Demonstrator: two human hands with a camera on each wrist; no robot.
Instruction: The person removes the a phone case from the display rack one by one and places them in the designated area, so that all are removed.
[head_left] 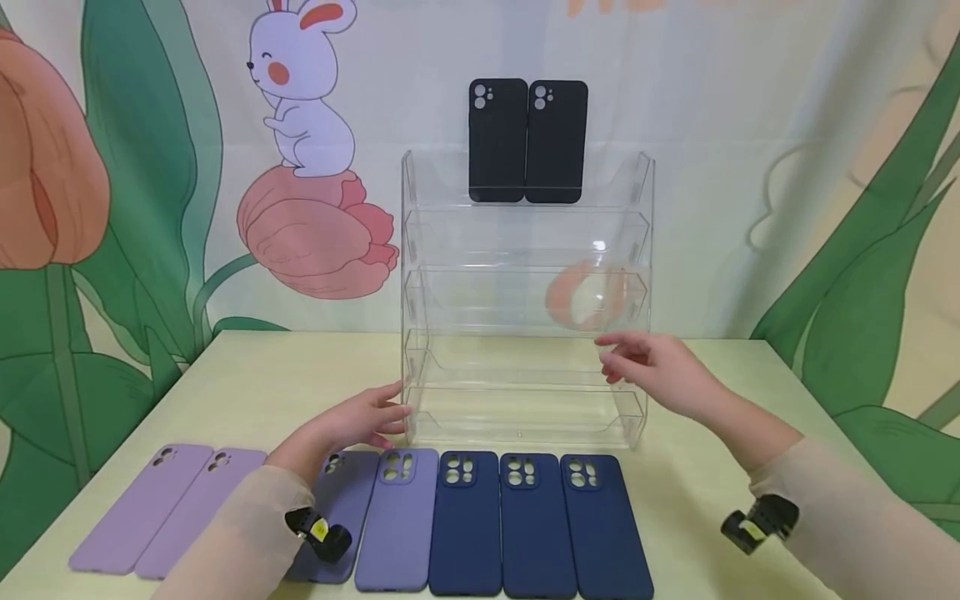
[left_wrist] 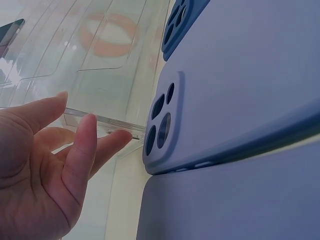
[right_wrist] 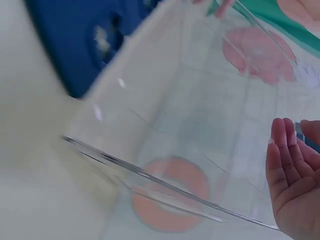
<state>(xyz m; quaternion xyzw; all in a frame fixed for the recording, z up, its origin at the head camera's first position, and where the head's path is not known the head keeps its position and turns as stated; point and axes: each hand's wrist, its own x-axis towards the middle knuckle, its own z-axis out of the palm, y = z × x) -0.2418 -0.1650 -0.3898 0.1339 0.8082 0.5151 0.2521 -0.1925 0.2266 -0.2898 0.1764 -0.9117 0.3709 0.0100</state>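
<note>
Beside the clear rack (head_left: pixel 525 317), left hand (head_left: pixel 360 421) and right hand (head_left: pixel 660 371), both empty.

Pale yellow-green table (head_left: pixel 247 375). Clear acrylic tiered display rack (head_left: pixel 525 333) stands mid-table toward back edge. In front of rack, row of phone cases lies flat, camera cutouts toward rack: three navy cases (head_left: pixel 536 533) directly before rack, two periwinkle cases (head_left: pixel 397 525) left of those, two lilac cases (head_left: pixel 161 508) farthest left of rack.

The head view looks forward and down over the worktop (head_left: pixel 300 367); both wrist views sit close, sharing the clear acrylic rack (head_left: pixel 525 333).
</note>
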